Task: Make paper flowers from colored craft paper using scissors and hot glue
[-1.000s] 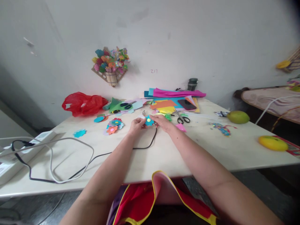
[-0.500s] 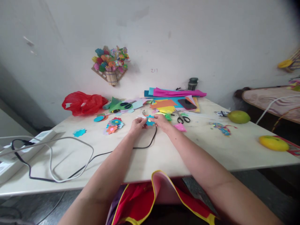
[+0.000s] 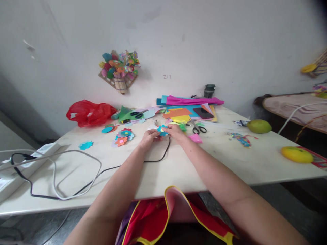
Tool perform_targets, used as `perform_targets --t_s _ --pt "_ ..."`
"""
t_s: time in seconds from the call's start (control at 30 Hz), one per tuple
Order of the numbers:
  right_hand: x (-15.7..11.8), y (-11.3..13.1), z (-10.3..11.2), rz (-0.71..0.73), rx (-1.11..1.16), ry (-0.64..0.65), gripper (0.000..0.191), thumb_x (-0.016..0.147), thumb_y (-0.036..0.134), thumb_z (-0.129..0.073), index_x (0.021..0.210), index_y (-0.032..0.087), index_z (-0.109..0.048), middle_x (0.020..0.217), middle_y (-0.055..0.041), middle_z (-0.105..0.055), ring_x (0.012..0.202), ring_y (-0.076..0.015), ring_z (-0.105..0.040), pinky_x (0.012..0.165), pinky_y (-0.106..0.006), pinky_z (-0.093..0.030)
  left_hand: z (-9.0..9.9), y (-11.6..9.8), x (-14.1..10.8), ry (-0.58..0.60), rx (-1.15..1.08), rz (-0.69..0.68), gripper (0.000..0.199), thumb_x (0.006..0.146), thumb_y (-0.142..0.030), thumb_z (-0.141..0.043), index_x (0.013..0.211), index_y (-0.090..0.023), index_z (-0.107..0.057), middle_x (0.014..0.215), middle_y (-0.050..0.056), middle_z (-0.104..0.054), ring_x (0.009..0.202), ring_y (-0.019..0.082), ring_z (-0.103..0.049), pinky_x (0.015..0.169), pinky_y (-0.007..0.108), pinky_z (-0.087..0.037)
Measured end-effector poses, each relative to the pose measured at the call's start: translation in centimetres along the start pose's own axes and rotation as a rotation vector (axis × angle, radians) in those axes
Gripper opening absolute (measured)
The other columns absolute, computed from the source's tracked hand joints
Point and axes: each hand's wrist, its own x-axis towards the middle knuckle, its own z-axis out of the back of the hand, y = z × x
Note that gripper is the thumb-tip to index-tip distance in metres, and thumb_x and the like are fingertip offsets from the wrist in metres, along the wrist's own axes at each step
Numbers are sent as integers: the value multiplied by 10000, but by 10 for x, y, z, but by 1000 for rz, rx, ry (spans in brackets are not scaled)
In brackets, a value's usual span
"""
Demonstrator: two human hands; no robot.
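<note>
A blue paper flower (image 3: pixel 160 128) with a pale yellow centre is held between my two hands just above the table. My left hand (image 3: pixel 150 136) pinches its left side. My right hand (image 3: pixel 174 131) is closed on the right side, the thumb near the yellow centre. Something white and red shows beneath the flower, partly hidden by my fingers. A black cable (image 3: pixel 166 151) runs up under my hands. To the left lie a cluster of layered paper flowers (image 3: pixel 124 137) and a loose blue flower cutout (image 3: pixel 86 145).
Black-handled scissors (image 3: pixel 198 129) and a pink scrap (image 3: pixel 196 138) lie right of my hands. Coloured sheets (image 3: pixel 178 113), a phone (image 3: pixel 203 113) and a red plastic bag (image 3: pixel 90 113) are behind. A power strip (image 3: pixel 38 154) with looping cables sits left, mangoes (image 3: pixel 259 126) right.
My left fingers have shifted slightly back from the flower, so more of its blue petals show. The view has moved a little; the right hand keeps its hold.
</note>
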Motion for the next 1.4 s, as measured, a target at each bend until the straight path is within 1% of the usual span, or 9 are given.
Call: perform_targets --t_s 0.17,0.33,0.53,0.7,1.07,1.13,1.23,1.33,1.4 --pt "0 0 -1 -7 -10 -14 344 565 472 -648 549 177 -471 501 54 -399 477 -83 -346 464 -240 -270 2 1 0 -16 4 14 260 594 -339 -707 678 -112 -614 671 51 -627 592 156 -607 651 322 -504" --pt "-1 1 0 -6 -8 15 389 554 498 -671 532 178 -450 492 58 -379 478 -80 -348 453 -233 -283 2 2 1 -23 30 24 294 580 -358 -726 697 -106 -629 685 62 -641 593 170 -620 655 330 -509" --pt "-5 7 0 9 -19 48 419 634 572 -592 559 169 -504 508 36 -423 481 -88 -373 436 -232 -291 3 3 1 -18 31 8 325 578 -394 -737 701 -109 -640 702 74 -663 575 167 -617 641 322 -508" --pt "-5 7 -1 10 -32 64 385 547 511 -675 583 155 -535 515 40 -464 472 -71 -358 453 -226 -272 3 2 -1 -5 24 7 371 578 -427 -737 745 -108 -647 741 83 -680 601 177 -630 652 322 -504" --pt "-1 -1 0 16 -93 57 367 557 494 -669 578 163 -512 492 57 -420 460 -68 -334 450 -223 -252 -2 0 -2 -19 -8 22 375 540 -420 -764 714 -123 -614 701 66 -677 571 173 -624 653 331 -496" --pt "-2 1 1 -9 -75 88 377 572 510 -666 604 158 -535 515 44 -457 456 -68 -347 435 -220 -255 -1 0 -1 -25 -13 18 365 540 -416 -767 690 -128 -601 674 55 -669 568 172 -623 650 327 -495" --pt "-3 5 5 -31 24 151 413 638 559 -608 673 148 -579 614 -6 -556 502 -87 -427 417 -214 -270 1 1 0 -35 -20 11 361 550 -420 -763 665 -132 -579 641 48 -659 578 175 -628 651 321 -494" --pt "-4 6 7 -27 73 128 431 653 575 -594 679 145 -595 653 -31 -590 550 -104 -476 410 -211 -269 2 1 1 -38 -24 12 372 546 -428 -764 668 -133 -574 648 52 -660 587 178 -630 650 322 -494" --pt "-3 5 7 -18 63 101 415 630 562 -625 640 149 -583 605 -13 -564 513 -92 -441 412 -216 -265 2 0 0 -35 -21 16 371 545 -426 -765 672 -134 -575 652 52 -659 587 175 -627 649 322 -492"
